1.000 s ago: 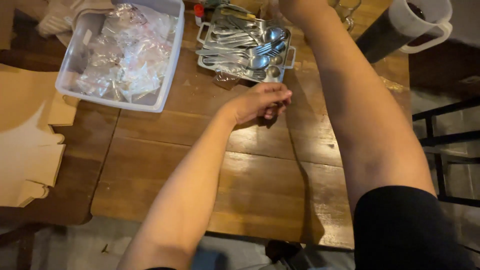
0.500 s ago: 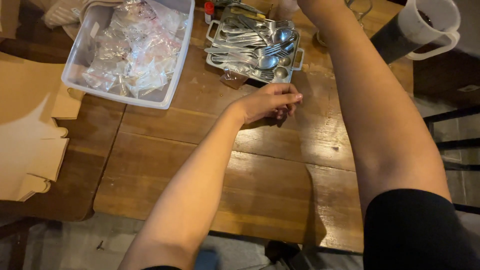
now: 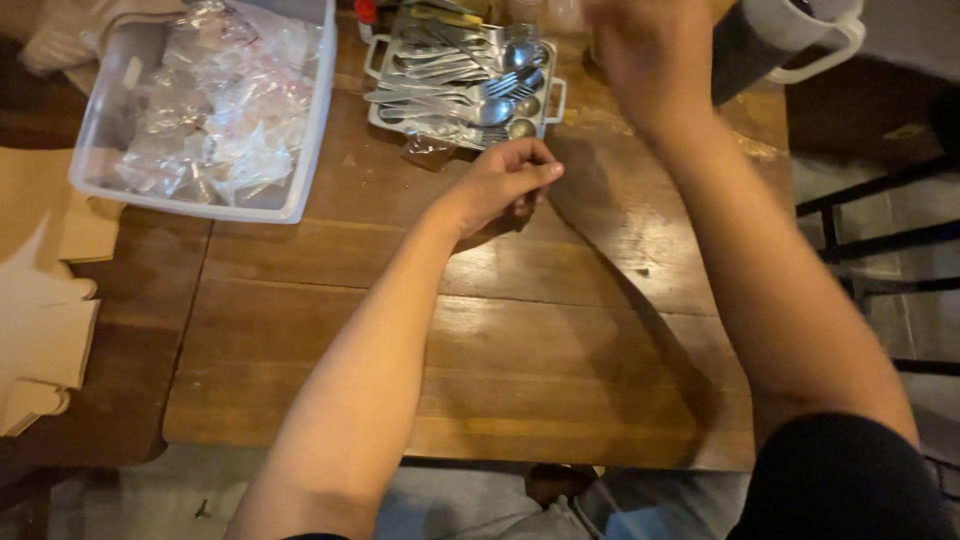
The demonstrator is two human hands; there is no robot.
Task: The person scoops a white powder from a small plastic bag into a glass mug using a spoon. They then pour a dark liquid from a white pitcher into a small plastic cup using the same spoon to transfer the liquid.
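Your left hand rests low over the wooden counter with its fingers curled and the fingertips pinched together; whether anything sits between them cannot be told. It lies just in front of the metal cutlery tray, close to the tray's near edge and to a crumpled bit of clear plastic lying there. Your right hand is raised farther back, blurred, near the tray's right handle, and you cannot tell whether it is open or closed or holds anything. The tray is piled with spoons and forks. To its right stands a dark pitcher with a white handle. At the counter's left rear sits a clear plastic bin full of small clear bags, and flattened cardboard pieces lie off the left edge.
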